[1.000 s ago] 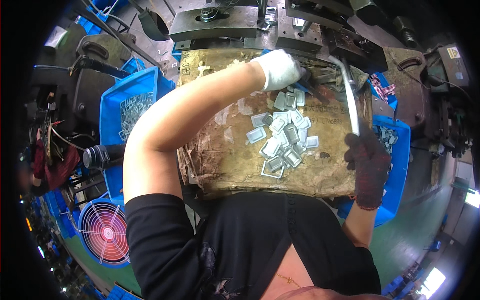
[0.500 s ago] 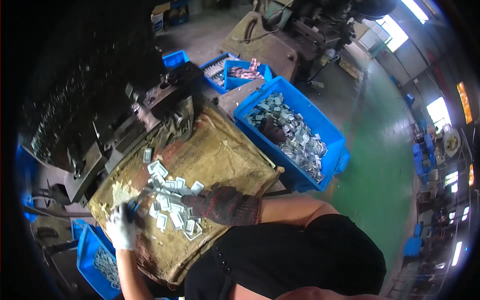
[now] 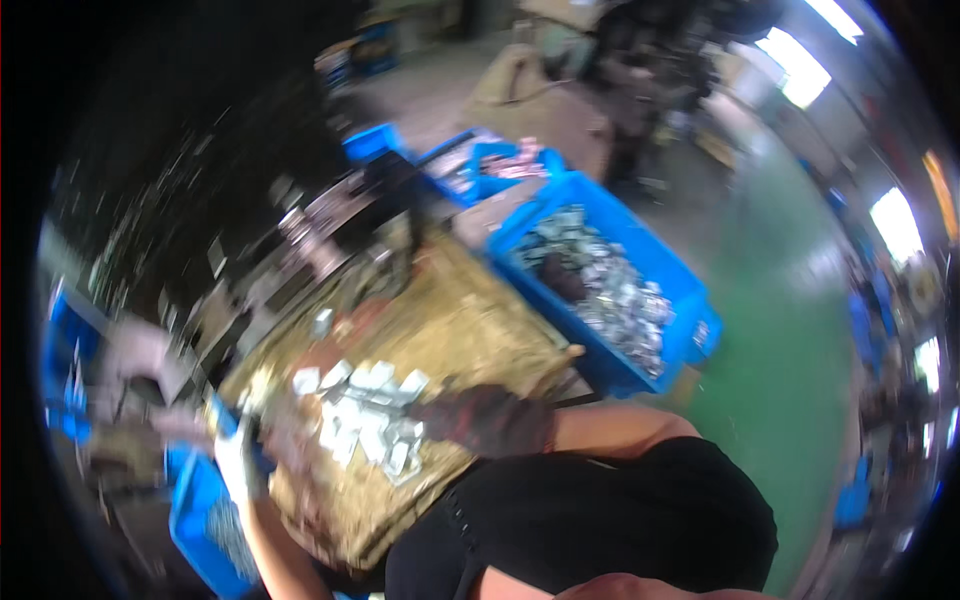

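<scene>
Between the fingers of the left hand [image 3: 240, 462] and those of the right hand [image 3: 480, 420], a loose pile of small pale metal pieces [image 3: 365, 415], heaped on a worn brown sheet [image 3: 480, 325]. Dark-gloved right fingers pointing into the pile's edge; cannot tell through the blur whether spread, pressed together or pinching anything. White-gloved left fingers just beside something blue [image 3: 225, 418]; cannot tell whether pinching it. Up and to the right of the left fingers, 1 stray piece [image 3: 322, 322], apart from the rest. Down and to the left of those same fingers, a blue bin [image 3: 190, 520] with metal parts inside. Up and to the right of the right fingers, a larger blue bin [image 3: 660, 270], heaped with metal parts; farther beyond, a small blue bin [image 3: 487, 185] holding pinkish strips [image 3: 522, 165].
</scene>
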`<state>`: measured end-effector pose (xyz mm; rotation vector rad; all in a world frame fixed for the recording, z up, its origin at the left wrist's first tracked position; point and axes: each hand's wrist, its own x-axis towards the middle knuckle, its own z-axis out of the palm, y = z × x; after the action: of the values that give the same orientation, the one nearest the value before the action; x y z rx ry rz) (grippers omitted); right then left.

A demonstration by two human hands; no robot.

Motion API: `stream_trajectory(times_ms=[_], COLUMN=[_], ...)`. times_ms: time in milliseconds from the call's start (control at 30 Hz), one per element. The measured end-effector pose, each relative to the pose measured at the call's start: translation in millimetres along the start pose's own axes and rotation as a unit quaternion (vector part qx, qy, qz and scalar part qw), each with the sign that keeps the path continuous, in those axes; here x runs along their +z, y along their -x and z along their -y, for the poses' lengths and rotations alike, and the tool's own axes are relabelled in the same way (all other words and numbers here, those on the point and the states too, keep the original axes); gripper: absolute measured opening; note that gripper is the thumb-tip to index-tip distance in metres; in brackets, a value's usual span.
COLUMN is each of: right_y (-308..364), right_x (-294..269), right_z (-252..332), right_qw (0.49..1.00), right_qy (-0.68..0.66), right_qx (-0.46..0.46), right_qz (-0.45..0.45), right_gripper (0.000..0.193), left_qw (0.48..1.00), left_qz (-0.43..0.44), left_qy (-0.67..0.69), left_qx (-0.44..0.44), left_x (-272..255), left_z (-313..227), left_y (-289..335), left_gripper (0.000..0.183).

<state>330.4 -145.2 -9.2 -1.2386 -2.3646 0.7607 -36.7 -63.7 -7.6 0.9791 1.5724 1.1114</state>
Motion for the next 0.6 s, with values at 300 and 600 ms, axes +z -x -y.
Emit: stream_trajectory(times_ms=[300, 600], right_y=[-31, -57], right_x=[-57, -50], right_z=[25, 36], right_qw=[0.888, 0.898], right_qy=[-0.322, -0.316], right_qx=[0.287, 0.276], right_qz=[-0.158, -0.132], right_gripper=[0.043, 0.044], left_qw=[0.934, 0.705], left_qz=[0.047, 0.165], left_qy=[-0.342, -0.678], left_qx=[0.097, 0.127], left_x=[48, 88], left_z=[-61, -121], left_y=[-58, -132], left_gripper=[0.033, 0.028])
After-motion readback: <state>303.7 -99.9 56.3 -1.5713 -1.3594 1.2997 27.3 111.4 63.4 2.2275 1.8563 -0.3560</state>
